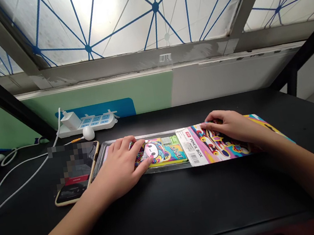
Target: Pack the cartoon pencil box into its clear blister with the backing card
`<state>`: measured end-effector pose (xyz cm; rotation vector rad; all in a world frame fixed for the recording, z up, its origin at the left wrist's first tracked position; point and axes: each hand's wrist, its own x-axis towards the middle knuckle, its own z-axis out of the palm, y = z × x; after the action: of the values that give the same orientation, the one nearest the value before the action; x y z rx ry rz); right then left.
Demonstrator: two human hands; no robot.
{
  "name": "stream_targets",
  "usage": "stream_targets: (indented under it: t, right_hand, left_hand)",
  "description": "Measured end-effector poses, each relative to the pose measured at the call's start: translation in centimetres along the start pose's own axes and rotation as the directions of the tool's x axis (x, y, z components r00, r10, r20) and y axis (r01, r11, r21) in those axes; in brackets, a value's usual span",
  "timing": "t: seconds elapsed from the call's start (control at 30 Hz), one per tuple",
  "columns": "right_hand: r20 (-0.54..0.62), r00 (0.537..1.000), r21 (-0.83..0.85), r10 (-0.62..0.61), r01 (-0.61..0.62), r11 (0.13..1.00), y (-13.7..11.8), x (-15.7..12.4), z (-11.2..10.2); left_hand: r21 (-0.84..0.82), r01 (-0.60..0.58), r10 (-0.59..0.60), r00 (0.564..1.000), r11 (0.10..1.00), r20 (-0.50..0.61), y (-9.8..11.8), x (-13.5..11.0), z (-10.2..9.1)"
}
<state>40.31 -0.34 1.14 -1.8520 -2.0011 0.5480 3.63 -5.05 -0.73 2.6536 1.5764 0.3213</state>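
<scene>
My left grip point(124, 165) lies on the box point(164, 153), fingers apart; my right grip point(231, 125) rests on the card point(194, 147), whether clamped on it I cannot tell.

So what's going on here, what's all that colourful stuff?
A person has both hands on some bright packaging on a black table. The left hand is spread over a clear plastic tray with a colourful SPORT box in it. The right hand is at a card marked PENCIL BOX, just right of that box. A phone lies left of the tray.
</scene>
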Motion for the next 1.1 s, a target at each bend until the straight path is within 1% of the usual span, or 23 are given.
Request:
stream_targets:
  t: [0.1, 0.17, 0.23, 0.3, 0.37, 0.43, 0.47, 0.5, 0.57, 0.63, 0.7, 0.73, 0.8, 0.87, 0.93, 1.0, 1.1]
  right_hand:
    - [0.038, 0.999, 0.01, -0.03, 0.03, 1.0, -1.1, -0.4, 1.7]
    - [0.071, 0.996, 0.036, -0.062, 0.059, 0.998, -1.9, -0.6, 2.7]
    - [0.091, 0.992, 0.066, -0.085, 0.079, 0.995, -2.7, -0.9, 3.4]
    - [0.096, 0.992, 0.087, -0.085, 0.077, 0.993, -3.2, -1.0, 3.7]
    - [0.106, 0.992, 0.098, -0.071, 0.061, 0.993, -3.1, -1.0, 3.7]
    - [0.12, 0.991, 0.104, -0.062, 0.049, 0.993, -2.6, -0.8, 3.4]
    - [0.127, 0.99, 0.104, -0.061, 0.048, 0.993, -2.2, -0.7, 3.2]
    - [0.132, 0.989, 0.1, -0.06, 0.047, 0.994, -1.8, -0.5, 3.0]
    - [0.142, 0.988, 0.083, -0.059, 0.047, 0.995, -1.0, -0.3, 2.5]
    - [0.164, 0.985, 0.062, -0.061, 0.052, 0.997, -0.4, 0.0, 1.9]
    - [0.197, 0.978, 0.042, -0.069, 0.062, 0.997, -0.1, 0.1, 1.2]
    - [0.215, 0.974, 0.031, -0.075, 0.07, 0.997, -0.1, 0.1, 0.9]
    - [0.237, 0.968, 0.009, -0.083, 0.083, 0.996, 0.0, 0.1, 0.3]
    - [0.238, 0.966, -0.002, -0.099, 0.102, 0.995, 0.1, 0.1, 0.1]
    - [0.236, 0.964, -0.012, -0.123, 0.13, 0.991, 0.0, 0.3, 0.2]
    - [0.247, 0.956, -0.028, -0.16, 0.172, 0.985, -0.5, 0.5, 0.7]
    - [0.27, 0.94, -0.06, -0.21, 0.234, 0.97, -2.6, 1.1, 1.7]
  left_hand:
    - [-0.013, 0.004, -0.004, 1.0, 1.0, -0.005, 0.8, 0.0, 0.1]
    - [-0.053, 0.0, 0.0, 1.0, 0.999, -0.005, 1.6, 0.0, 0.1]
    - [-0.139, -0.006, 0.006, 1.0, 0.99, 0.002, 2.3, 0.0, -0.1]
    - [-0.289, -0.011, 0.012, 1.0, 0.957, 0.001, 2.7, -0.1, -0.6]
    - [-0.469, -0.002, -0.017, 0.999, 0.883, -0.037, 2.6, -0.2, -1.2]
    - [-0.621, 0.032, -0.123, 0.987, 0.783, -0.104, 2.1, -0.2, -1.7]
    - [-0.674, 0.047, -0.193, 0.971, 0.737, -0.144, 1.8, -0.2, -1.9]
    - [-0.715, 0.054, -0.262, 0.947, 0.697, -0.184, 1.4, -0.1, -1.9]
    - [-0.778, 0.037, -0.381, 0.886, 0.627, -0.265, 0.6, 0.3, -1.7]
    - [-0.839, -0.003, -0.472, 0.826, 0.544, -0.309, 0.0, 0.8, -1.1]
    - [-0.902, -0.031, -0.55, 0.784, 0.43, -0.289, -0.4, 1.3, -0.2]
    - [-0.929, -0.041, -0.579, 0.771, 0.368, -0.263, -0.6, 1.5, 0.3]
    - [-0.967, -0.063, -0.612, 0.763, 0.248, -0.207, -0.6, 1.8, 1.0]
    - [-0.983, -0.101, -0.624, 0.761, 0.155, -0.177, -0.5, 2.0, 1.4]
    - [-0.985, -0.142, -0.634, 0.754, 0.1, -0.173, -0.3, 2.0, 1.4]
    - [-0.983, -0.172, -0.644, 0.745, 0.067, -0.174, -0.1, 2.0, 1.4]
    - [-0.981, -0.185, -0.645, 0.743, 0.055, -0.176, -0.1, 2.0, 1.3]
